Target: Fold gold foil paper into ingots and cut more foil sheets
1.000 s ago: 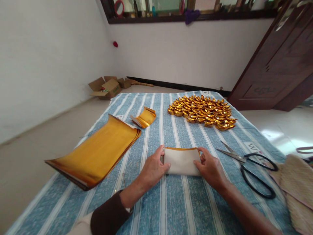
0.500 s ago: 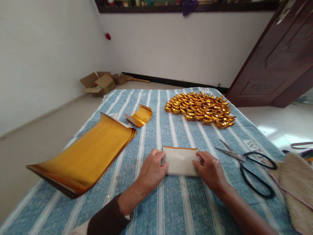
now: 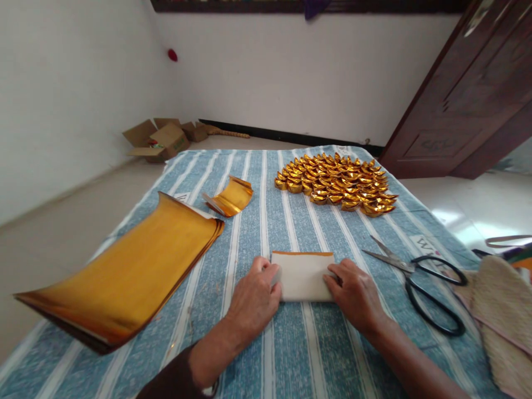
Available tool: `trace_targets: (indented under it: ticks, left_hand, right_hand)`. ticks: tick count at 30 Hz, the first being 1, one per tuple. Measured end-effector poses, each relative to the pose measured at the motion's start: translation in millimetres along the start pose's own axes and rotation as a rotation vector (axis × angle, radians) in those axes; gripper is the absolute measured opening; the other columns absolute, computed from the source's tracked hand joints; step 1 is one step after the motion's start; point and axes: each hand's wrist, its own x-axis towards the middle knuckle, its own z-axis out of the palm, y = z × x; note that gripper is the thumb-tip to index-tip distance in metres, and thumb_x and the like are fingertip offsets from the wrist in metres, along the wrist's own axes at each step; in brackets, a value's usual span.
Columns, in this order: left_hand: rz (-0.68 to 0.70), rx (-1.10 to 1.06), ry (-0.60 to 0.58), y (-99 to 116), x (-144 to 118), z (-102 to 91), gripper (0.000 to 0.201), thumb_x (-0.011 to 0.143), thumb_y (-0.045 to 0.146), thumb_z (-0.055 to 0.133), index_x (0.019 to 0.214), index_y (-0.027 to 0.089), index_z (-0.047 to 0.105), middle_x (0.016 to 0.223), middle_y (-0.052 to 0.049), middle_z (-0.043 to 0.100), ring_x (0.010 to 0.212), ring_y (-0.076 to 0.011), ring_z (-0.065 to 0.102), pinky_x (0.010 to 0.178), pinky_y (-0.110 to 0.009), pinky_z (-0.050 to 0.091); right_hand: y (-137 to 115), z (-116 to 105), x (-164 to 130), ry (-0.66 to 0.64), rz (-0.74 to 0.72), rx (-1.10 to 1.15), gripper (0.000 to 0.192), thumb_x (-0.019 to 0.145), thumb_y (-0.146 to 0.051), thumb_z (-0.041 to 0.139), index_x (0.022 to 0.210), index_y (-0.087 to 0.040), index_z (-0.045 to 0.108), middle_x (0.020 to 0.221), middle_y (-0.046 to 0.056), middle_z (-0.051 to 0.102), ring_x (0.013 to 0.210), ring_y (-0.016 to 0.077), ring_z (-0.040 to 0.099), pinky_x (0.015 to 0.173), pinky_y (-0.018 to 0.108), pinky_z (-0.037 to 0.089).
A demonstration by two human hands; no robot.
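Note:
A folded sheet of paper (image 3: 305,275), white side up with a thin gold edge along its far side, lies flat on the blue striped cloth (image 3: 291,354). My left hand (image 3: 253,299) presses on its left end, fingers curled over the edge. My right hand (image 3: 355,296) presses on its right end. Both hands rest on the cloth with the sheet between them.
A curled stack of gold foil sheets (image 3: 124,274) lies to the left, and a small curled gold piece (image 3: 230,197) behind it. Several folded gold ingots (image 3: 336,183) are heaped at the far side. Black scissors (image 3: 424,280) and a woven mat (image 3: 499,310) lie right. Cardboard boxes (image 3: 155,138) sit on the floor.
Both hands have slid slightly inward over the ends of the folded sheet, pressing it flatter. The view has tilted down and shifted a little.

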Motion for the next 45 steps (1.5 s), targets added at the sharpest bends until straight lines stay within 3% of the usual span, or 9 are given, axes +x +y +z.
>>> trace_targets:
  ticks: [17,29,35,39,45]
  left_hand:
    - [-0.031,0.223,-0.086,11,0,-6.2,0.015,0.089,0.017,0.049,0.099,0.018,0.060,0.115,-0.006,0.052,0.084,-0.0179,0.062,0.073,-0.028,0.049]
    - [0.021,0.292,-0.039,12,-4,-3.7,0.015,0.089,0.016,0.048,0.099,0.017,0.060,0.112,-0.009,0.053,0.091,-0.0221,0.061,0.072,-0.032,0.053]
    - [0.207,0.320,0.057,12,-2,-1.5,0.023,0.083,0.005,0.050,0.100,0.015,0.062,0.127,-0.013,0.053,0.109,-0.0276,0.054,0.091,-0.042,0.050]
    - [0.373,0.275,0.041,10,0,2.8,0.029,0.082,0.002,0.049,0.104,0.016,0.062,0.138,-0.010,0.050,0.125,-0.0285,0.045,0.096,-0.043,0.047]
    - [0.393,0.239,-0.020,5,1,9.2,0.040,0.079,-0.001,0.047,0.115,0.015,0.057,0.136,-0.012,0.054,0.126,-0.0267,0.047,0.099,-0.046,0.043]
  right_hand:
    - [-12,-9,3,-0.146,0.123,-0.086,0.016,0.088,-0.023,0.055,0.078,-0.020,0.067,0.078,0.001,0.056,0.071,0.0149,0.054,0.063,0.026,0.032]
    - [-12,-10,4,-0.153,0.140,-0.085,0.016,0.088,-0.024,0.055,0.078,-0.021,0.068,0.078,0.001,0.057,0.071,0.0151,0.055,0.064,0.026,0.033]
    - [-12,-10,4,-0.160,0.130,-0.088,0.017,0.089,-0.024,0.055,0.079,-0.021,0.068,0.079,0.001,0.057,0.072,0.0152,0.055,0.064,0.026,0.033]
    - [-12,-10,3,-0.174,0.139,-0.095,0.018,0.090,-0.025,0.054,0.079,-0.021,0.067,0.081,0.001,0.058,0.073,0.0151,0.055,0.063,0.026,0.033]
    - [-12,-10,2,-0.176,0.110,-0.152,0.019,0.091,-0.026,0.052,0.080,-0.021,0.067,0.080,0.001,0.057,0.071,0.0147,0.054,0.060,0.026,0.030]
